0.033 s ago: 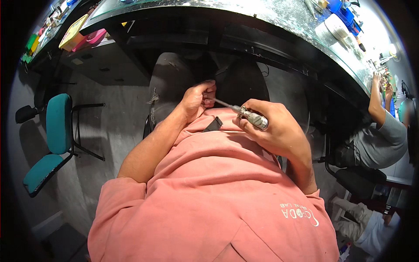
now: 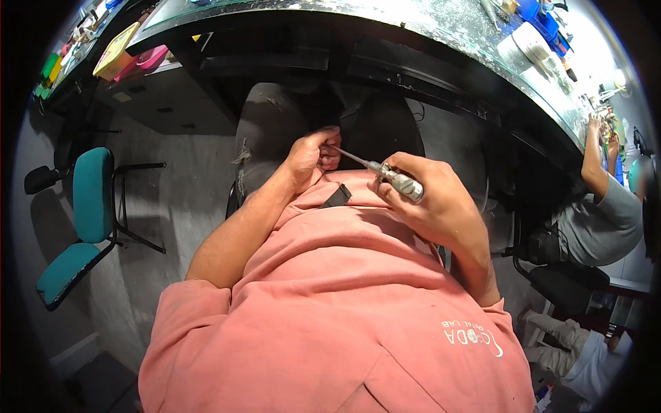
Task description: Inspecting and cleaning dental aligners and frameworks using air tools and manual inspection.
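My right hand (image 2: 437, 196) is wrapped round the silvery grey handle of a screwdriver-like tool (image 2: 405, 186). Its long thin shaft slopes up to the left, and the tip ends at the curled fingers of my left hand (image 2: 313, 155). Those fingers are closed, thumb on top; whatever they hold is too small or too hidden to name. Both hands are held over my lap, in front of my pink shirt (image 2: 323, 289). Just below them a small black strip (image 2: 336, 197) lies against the shirt.
A glass-topped bench (image 2: 330, 15) with white residue runs across the far side, bearing a white tub (image 2: 523, 47). At left stands a teal chair (image 2: 93, 196). A co-worker in a grey shirt (image 2: 599, 227) sits at right; another person (image 2: 585, 365) is at lower right.
The tool's shaft has tilted slightly upward, and its tip has shifted up and left against my left fingers. My right hand has turned a little; my left hand is nearly still.
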The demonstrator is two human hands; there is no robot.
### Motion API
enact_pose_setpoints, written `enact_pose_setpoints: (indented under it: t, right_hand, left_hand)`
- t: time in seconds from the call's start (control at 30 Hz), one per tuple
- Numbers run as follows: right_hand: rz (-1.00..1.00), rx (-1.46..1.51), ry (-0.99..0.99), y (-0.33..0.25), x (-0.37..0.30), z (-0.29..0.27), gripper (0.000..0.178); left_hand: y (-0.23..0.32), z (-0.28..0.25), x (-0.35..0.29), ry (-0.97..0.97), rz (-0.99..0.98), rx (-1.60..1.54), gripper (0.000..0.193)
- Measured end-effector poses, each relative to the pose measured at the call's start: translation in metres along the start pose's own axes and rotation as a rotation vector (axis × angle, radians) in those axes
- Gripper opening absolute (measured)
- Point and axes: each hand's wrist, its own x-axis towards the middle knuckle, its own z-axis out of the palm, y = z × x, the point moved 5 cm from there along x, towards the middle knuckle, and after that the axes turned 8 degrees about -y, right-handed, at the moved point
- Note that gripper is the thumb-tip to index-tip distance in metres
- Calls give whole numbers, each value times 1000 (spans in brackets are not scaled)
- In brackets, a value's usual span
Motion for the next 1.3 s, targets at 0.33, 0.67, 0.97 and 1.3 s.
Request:
enact_pose_setpoints:
  t: [0.33, 0.67, 0.97, 1.3]
  right_hand:
    - [-7, -23, 10, -5, 0, 1, 21]
    - [33, -2, 9, 1, 6, 12, 22]
    - [70, 5, 40, 0, 5, 9, 21]
    - [4, -10, 50, -2, 5, 10, 17]
  left_hand:
    - [-2, -2, 0, -125, -84, -114, 30]
    - [1, -11, 3, -264, -34, -193, 30]
    - [0, -8, 0, -282, -51, -234, 31]
    - [-1, -8, 1, -286, -71, -221, 31]
